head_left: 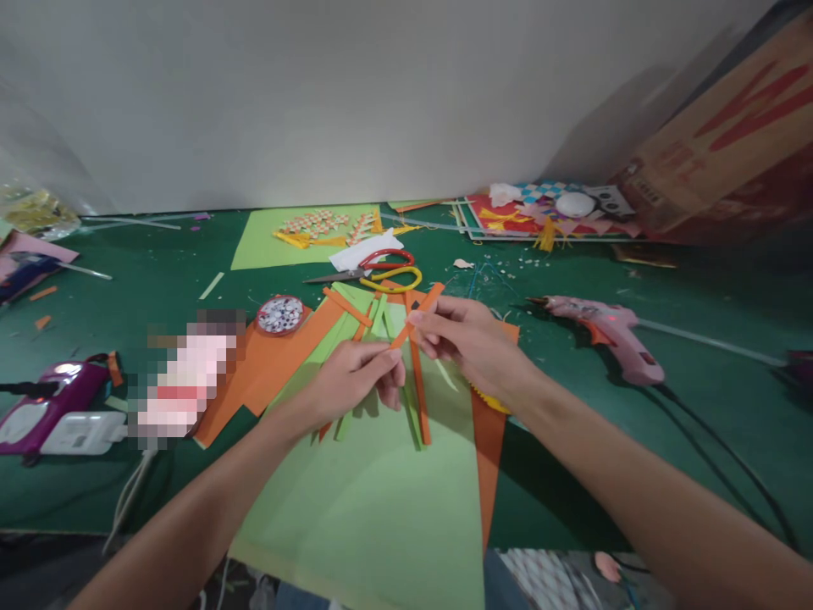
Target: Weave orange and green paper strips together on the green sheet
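Both hands meet over a pile of green and orange paper strips (374,326) at the middle of the green table. My left hand (356,377) is closed in a pinch on the lower end of an orange paper strip (424,307). My right hand (467,339) pinches the same strip a little higher, fingers curled around it. The strip slants up to the right. Under the hands lie a large light green sheet (381,500) and an orange sheet (279,364).
Red-handled scissors (372,264) and a yellow loop lie beyond the strips. A pink glue gun (603,332) with its cord is to the right. A dish of googly eyes (280,314), a purple device (54,407), craft scraps (546,212) and a cardboard box (730,144) surround the work area.
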Tool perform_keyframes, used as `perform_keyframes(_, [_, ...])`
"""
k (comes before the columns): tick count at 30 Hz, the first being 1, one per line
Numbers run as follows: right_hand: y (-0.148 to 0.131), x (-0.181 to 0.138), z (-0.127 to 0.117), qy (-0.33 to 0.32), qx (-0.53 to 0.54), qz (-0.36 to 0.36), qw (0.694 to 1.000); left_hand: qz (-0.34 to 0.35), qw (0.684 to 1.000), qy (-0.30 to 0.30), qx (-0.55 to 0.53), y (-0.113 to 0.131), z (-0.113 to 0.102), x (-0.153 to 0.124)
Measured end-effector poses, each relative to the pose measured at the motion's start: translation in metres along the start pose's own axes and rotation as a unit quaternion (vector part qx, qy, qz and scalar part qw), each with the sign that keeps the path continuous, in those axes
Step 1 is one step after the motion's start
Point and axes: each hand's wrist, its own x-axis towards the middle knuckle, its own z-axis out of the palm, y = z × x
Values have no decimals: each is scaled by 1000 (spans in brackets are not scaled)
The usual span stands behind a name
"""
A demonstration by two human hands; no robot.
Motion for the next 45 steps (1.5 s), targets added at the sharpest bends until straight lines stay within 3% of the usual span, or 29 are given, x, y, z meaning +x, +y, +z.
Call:
perform_keyframes(6, [5, -1, 4, -69, -33, 44, 996, 7, 1000, 12, -16, -2, 0, 1])
perform_keyframes(17, [2, -1, -2, -39, -15, 8, 999, 8, 1000, 5, 1, -2, -1, 2])
perform_keyframes(25, [9, 0, 2, -77, -34, 38, 996, 15, 1000, 16, 21, -1, -1, 2])
perform_keyframes(31, [5, 0, -3, -39, -30, 18, 999, -5, 1000, 8, 19, -2, -1, 2])
perform_keyframes(40, [8, -1, 2, -68, -42, 32, 996, 9, 999, 18, 29, -4, -2, 3])
perform_keyframes(45, [7, 0, 2, -46, -47, 17, 998, 12, 999, 27, 34, -3, -1, 3])
